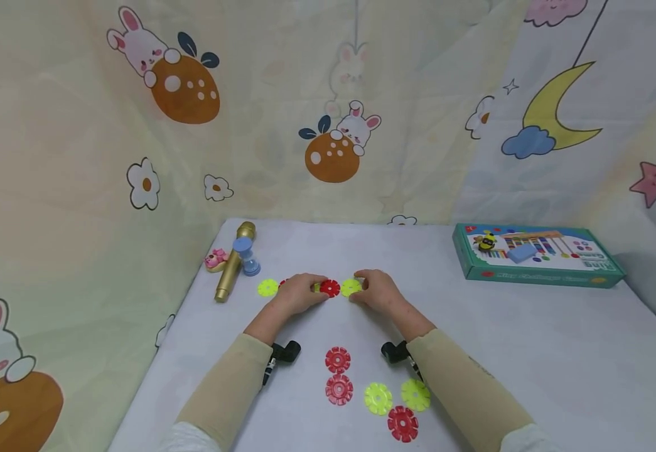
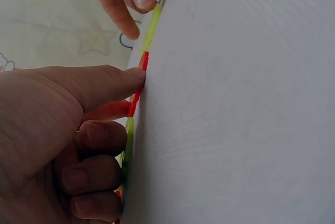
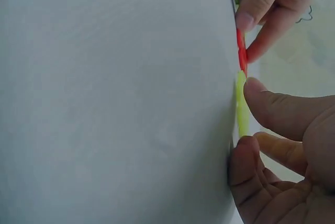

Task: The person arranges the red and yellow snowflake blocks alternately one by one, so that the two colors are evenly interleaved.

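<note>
A row of flower-shaped plastic discs with notched rims lies across the table, alternating red and yellow-green. My left hand point(image 1: 299, 294) holds a red disc point(image 1: 330, 289) by its edges between thumb and index finger, and covers part of the row. The right hand point(image 1: 381, 292) grips the yellow-green disc point(image 1: 352, 287) at the row's right end between thumb and fingertips. In the right wrist view the red disc point(image 3: 241, 51) and the yellow-green disc point(image 3: 241, 103) meet edge to edge; whether their notches interlock cannot be seen. Another yellow-green disc point(image 1: 268, 287) ends the row on the left.
Nearer me lie two red discs point(image 1: 338, 375), two yellow-green discs point(image 1: 378, 398) and a third red disc point(image 1: 403, 424). At the back left are a gold tube point(image 1: 229, 276), a blue sand timer point(image 1: 247, 257) and a pink figurine point(image 1: 216, 259). A green box point(image 1: 537, 254) occupies the back right.
</note>
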`<state>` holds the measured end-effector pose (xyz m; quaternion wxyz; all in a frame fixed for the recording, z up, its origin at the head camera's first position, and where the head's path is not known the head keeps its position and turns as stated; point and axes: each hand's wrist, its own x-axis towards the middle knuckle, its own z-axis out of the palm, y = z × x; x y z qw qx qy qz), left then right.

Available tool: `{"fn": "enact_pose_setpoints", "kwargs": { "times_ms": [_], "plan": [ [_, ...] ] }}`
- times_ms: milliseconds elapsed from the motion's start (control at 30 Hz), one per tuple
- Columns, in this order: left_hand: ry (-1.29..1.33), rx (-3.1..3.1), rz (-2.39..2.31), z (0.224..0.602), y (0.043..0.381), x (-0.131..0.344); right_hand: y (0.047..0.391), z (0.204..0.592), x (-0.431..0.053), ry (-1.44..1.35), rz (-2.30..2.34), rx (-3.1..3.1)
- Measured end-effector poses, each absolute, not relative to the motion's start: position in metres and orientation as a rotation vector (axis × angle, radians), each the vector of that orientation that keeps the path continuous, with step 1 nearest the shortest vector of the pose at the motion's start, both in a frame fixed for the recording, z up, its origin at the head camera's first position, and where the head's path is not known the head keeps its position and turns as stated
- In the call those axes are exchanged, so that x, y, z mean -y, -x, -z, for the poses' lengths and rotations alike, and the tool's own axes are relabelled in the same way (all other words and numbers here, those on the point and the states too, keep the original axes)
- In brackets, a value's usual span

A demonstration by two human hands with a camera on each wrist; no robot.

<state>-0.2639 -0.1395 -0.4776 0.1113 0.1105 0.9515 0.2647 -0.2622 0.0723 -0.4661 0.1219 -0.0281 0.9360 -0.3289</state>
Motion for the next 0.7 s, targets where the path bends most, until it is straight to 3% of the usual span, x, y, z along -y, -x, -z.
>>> {"fn": "enact_pose_setpoints", "kwargs": {
  "times_ms": [700],
  "plan": [
    [-0.509,-2.776,-0.716,0.469,0.265,0.098,0.259,0.476,-0.084,0.118,1.07,-2.746]
  ]
}}
